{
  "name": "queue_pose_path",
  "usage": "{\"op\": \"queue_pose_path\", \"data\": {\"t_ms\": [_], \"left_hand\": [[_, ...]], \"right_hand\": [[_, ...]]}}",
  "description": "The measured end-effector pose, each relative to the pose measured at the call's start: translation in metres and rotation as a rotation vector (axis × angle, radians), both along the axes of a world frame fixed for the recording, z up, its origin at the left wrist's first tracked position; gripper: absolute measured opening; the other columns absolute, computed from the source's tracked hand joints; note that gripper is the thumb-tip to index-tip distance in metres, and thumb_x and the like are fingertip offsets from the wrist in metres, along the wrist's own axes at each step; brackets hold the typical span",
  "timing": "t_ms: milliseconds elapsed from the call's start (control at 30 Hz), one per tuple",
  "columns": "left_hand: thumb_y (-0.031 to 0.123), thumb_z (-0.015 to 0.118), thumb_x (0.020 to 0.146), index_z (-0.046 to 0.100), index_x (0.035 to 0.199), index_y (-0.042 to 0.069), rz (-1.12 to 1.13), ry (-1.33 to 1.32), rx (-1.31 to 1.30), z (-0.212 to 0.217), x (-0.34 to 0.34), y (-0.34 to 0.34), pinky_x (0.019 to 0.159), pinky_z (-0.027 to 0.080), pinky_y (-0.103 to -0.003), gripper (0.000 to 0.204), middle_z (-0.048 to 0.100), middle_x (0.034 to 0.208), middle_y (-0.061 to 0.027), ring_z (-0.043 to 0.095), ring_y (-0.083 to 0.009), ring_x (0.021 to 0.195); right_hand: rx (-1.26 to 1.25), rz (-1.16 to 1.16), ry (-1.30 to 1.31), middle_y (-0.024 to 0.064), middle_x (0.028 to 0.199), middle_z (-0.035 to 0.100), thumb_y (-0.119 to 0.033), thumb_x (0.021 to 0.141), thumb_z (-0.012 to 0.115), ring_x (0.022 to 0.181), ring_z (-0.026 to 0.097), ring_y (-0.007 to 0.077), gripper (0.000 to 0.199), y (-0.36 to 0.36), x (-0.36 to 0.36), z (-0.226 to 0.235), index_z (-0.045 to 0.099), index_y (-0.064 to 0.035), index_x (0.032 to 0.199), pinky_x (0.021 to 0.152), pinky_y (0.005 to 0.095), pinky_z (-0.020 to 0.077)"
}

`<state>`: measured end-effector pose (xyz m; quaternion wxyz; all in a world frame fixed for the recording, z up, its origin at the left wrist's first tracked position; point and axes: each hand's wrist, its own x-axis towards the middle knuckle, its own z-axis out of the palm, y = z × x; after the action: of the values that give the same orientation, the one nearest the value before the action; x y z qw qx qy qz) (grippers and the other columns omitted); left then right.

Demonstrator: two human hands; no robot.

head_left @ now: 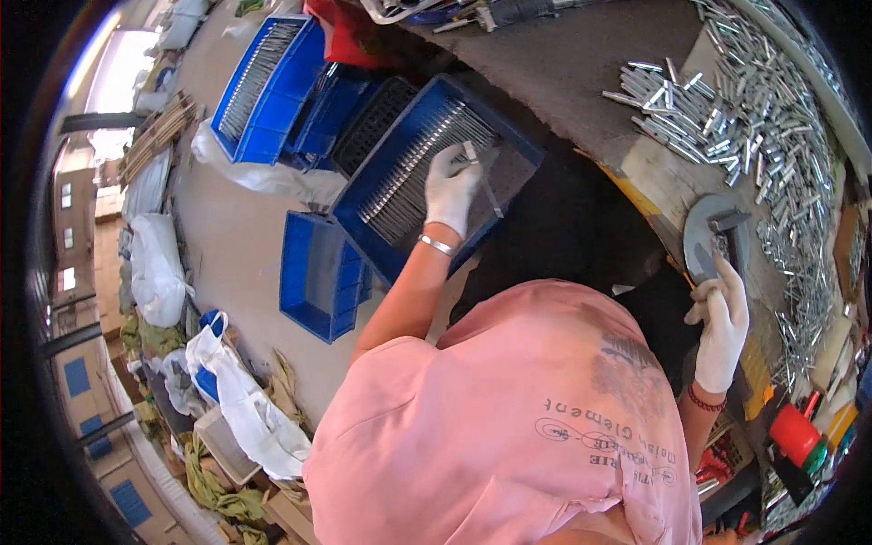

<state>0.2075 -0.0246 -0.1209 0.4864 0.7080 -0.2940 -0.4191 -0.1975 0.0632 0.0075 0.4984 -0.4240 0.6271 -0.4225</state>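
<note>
My left hand (451, 189), in a white glove, is closed on a slim metal rod (491, 193) with a wider, shiny end. It is over a blue plastic crate (522, 150), where similar metal rods (386, 195) lie side by side in a dense row. On the right, my gloved right hand (722, 327) is beside a round metal fixture (701, 238) on the bench. Its index finger stretches toward the fixture's upright block, while the other fingers are bent and apart; nothing shows in its grip. Whether the fingertip touches the fixture is hard to see.
Loose metal pieces (772, 136) form a large heap on the bench (581, 68). More blue crates (313, 309) stand on the floor at left, one filled crate (282, 118) on top of others. White sacks (241, 400) lie farther left. A red and green spool-like object (797, 438) is at lower right.
</note>
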Motion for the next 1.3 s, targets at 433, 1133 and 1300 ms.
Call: {"op": "queue_pose_path", "data": {"t_ms": [433, 1133, 1300], "left_hand": [[0.020, 0.084, 0.083, 0.069, 0.124, 0.002, 0.185, -0.729, 0.398, -0.137, 0.174, -0.002, 0.099, 0.054, -0.042, 0.047, 0.075, 0.119, -0.0195, 0.072, -0.0355, 0.113], [0.006, 0.082, 0.080, 0.076, 0.097, 0.010, -0.872, -0.768, -0.925, 0.124, -0.171, -0.096, 0.080, 0.057, -0.041, 0.019, 0.071, 0.096, -0.0124, 0.069, -0.0331, 0.093], [0.017, 0.074, 0.089, 0.073, 0.098, 0.014, -1.058, -1.055, -0.735, 0.123, -0.211, -0.101, 0.082, 0.055, -0.045, 0.010, 0.069, 0.100, -0.0115, 0.068, -0.0359, 0.095]], "right_hand": [[0.046, -0.051, 0.075, 0.0064, 0.088, 0.063, -0.015, 0.103, 0.051, 0.065, 0.056, 0.0081, 0.043, -0.005, 0.005, 0.006, 0.059, 0.0047, 0.140, 0.061, 0.0223, 0.0448], [0.072, 0.063, -0.017, 0.0045, 0.092, 0.072, -0.008, 0.098, 0.063, 0.077, 0.066, 0.0086, 0.019, 0.010, -0.010, 0.019, 0.074, 0.0025, 0.111, 0.070, 0.0252, 0.0540], [-0.079, 0.090, 0.060, 0.0040, 0.092, 0.073, -0.010, 0.098, 0.069, 0.078, 0.067, 0.0098, 0.014, 0.028, -0.032, 0.026, 0.075, -0.0009, 0.106, 0.071, 0.0262, 0.0546]]}}
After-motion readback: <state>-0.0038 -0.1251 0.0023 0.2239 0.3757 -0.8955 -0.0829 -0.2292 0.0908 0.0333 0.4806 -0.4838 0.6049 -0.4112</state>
